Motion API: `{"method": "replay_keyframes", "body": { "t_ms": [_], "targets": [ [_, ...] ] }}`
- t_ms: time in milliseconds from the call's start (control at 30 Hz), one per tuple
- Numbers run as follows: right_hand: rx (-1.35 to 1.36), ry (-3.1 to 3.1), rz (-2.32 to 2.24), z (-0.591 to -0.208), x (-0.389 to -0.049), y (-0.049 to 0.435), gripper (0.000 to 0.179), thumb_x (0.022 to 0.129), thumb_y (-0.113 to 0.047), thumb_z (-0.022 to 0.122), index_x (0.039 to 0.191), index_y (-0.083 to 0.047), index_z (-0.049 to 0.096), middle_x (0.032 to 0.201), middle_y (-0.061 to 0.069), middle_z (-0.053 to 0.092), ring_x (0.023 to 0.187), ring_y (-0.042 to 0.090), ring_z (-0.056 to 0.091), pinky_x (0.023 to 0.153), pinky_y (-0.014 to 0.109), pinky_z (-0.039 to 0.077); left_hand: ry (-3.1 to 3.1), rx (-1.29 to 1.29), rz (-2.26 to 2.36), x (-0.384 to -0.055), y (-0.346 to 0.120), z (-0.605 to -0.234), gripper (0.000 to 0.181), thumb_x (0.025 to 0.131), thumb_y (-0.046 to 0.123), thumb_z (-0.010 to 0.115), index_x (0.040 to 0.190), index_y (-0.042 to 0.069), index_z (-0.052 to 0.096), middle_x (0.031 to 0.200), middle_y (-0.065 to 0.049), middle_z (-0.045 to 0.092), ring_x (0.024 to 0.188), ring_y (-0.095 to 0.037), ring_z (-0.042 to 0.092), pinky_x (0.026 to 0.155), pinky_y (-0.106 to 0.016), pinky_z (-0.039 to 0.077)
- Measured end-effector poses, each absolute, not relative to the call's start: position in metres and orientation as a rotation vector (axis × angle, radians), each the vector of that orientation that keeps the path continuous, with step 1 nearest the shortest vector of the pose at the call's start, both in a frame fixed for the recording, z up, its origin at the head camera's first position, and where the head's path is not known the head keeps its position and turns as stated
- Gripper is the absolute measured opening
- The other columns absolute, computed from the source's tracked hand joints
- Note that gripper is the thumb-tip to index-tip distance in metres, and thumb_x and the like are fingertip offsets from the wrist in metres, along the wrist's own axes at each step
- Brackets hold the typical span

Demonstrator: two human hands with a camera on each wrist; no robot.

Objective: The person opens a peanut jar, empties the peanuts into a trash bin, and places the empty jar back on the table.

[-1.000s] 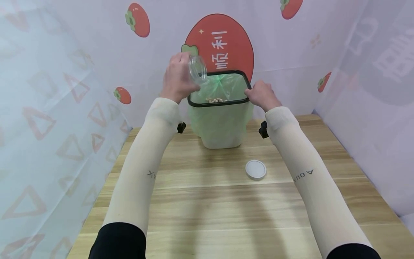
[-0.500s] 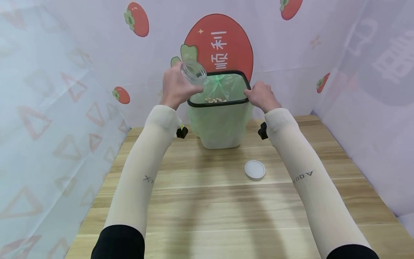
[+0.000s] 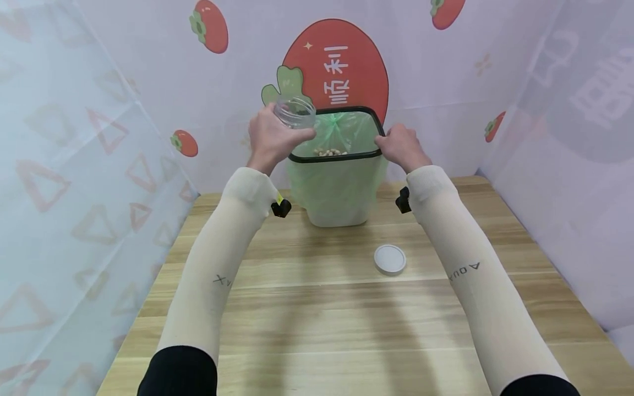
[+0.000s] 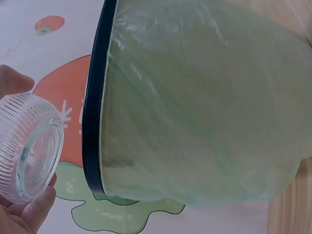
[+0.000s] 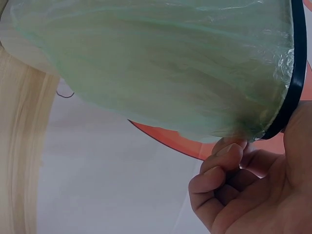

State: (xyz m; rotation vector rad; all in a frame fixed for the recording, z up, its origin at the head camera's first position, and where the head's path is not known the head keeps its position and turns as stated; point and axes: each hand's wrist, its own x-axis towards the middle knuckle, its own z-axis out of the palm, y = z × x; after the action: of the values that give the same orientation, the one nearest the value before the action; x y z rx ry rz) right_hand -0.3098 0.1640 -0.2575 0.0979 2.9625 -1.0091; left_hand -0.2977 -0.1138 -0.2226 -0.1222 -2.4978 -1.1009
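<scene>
My left hand (image 3: 271,137) grips a clear glass jar (image 3: 295,113) just left of the trash bin's opening. The jar's mouth faces upward with some tilt, and ribbed walls and a thick base (image 4: 41,158) show in the left wrist view; I see nothing inside it. My right hand (image 3: 403,147) holds the right side of the bin's black rim (image 3: 342,159), its fingers (image 5: 207,180) curled at the edge. A thin green bag (image 3: 337,179) lines the white trash bin (image 3: 339,218). Small pale pieces (image 3: 329,152), like nuts, lie inside the bag.
A round white lid (image 3: 389,258) lies on the wooden table (image 3: 327,330) in front of the bin. Printed cloth walls (image 3: 436,71) stand behind the table and along both sides. Black wrist cameras (image 3: 281,208) hang under the sleeves.
My left hand has turned the jar from lying sideways toward upright, lowering it slightly. The right hand keeps its hold on the rim. Bin and lid have stayed put.
</scene>
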Motion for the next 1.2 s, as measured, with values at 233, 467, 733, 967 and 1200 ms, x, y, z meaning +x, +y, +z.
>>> {"method": "replay_keyframes", "body": {
  "t_ms": [233, 467, 733, 967, 1200],
  "targets": [
    [0.077, 2.991, -1.014, -0.258, -0.310, 0.164, 0.040, 0.105, -0.031, 0.045, 0.071, -0.012, 0.038, 0.063, -0.003, 0.029, 0.065, 0.019, 0.035, 0.064, 0.035, 0.035, -2.468, -0.113, -1.242, -0.287, -0.109, -0.226, 0.067, 0.069, 0.048, 0.092, 0.121, 0.014, 0.067, 0.110, -0.003, 0.074, 0.098, -0.015, 0.067, 0.085, -0.030, 0.057],
    [0.061, 3.006, -1.023, -0.256, -0.308, 0.163, 0.041, 0.105, -0.029, 0.045, 0.070, -0.011, 0.039, 0.060, -0.004, 0.029, 0.068, 0.022, 0.037, 0.064, 0.035, 0.035, -2.421, -0.172, -1.368, -0.275, -0.105, -0.230, 0.066, 0.070, 0.044, 0.093, 0.122, 0.015, 0.066, 0.110, -0.003, 0.073, 0.098, -0.016, 0.067, 0.083, -0.031, 0.059],
    [0.060, 2.991, -1.011, -0.255, -0.308, 0.165, 0.040, 0.106, -0.030, 0.044, 0.072, -0.011, 0.040, 0.061, -0.004, 0.030, 0.066, 0.020, 0.037, 0.064, 0.035, 0.036, -2.387, -0.238, -1.428, -0.265, -0.102, -0.235, 0.066, 0.070, 0.042, 0.095, 0.122, 0.012, 0.066, 0.114, -0.006, 0.073, 0.099, -0.016, 0.069, 0.086, -0.032, 0.061],
    [0.058, 2.986, -1.029, -0.256, -0.310, 0.165, 0.039, 0.105, -0.030, 0.044, 0.071, -0.011, 0.039, 0.061, -0.004, 0.029, 0.062, 0.018, 0.034, 0.061, 0.034, 0.035, -2.376, -0.264, -1.464, -0.258, -0.099, -0.237, 0.066, 0.069, 0.042, 0.096, 0.120, 0.012, 0.066, 0.115, -0.005, 0.072, 0.100, -0.016, 0.069, 0.087, -0.031, 0.061],
    [0.065, 2.992, -1.013, -0.256, -0.312, 0.164, 0.040, 0.105, -0.029, 0.044, 0.070, -0.011, 0.039, 0.058, -0.004, 0.029, 0.058, 0.017, 0.033, 0.059, 0.033, 0.033, -2.358, -0.291, -1.497, -0.251, -0.097, -0.244, 0.068, 0.068, 0.042, 0.097, 0.122, 0.013, 0.068, 0.114, -0.004, 0.073, 0.096, -0.017, 0.070, 0.084, -0.032, 0.061]
  ]
}}
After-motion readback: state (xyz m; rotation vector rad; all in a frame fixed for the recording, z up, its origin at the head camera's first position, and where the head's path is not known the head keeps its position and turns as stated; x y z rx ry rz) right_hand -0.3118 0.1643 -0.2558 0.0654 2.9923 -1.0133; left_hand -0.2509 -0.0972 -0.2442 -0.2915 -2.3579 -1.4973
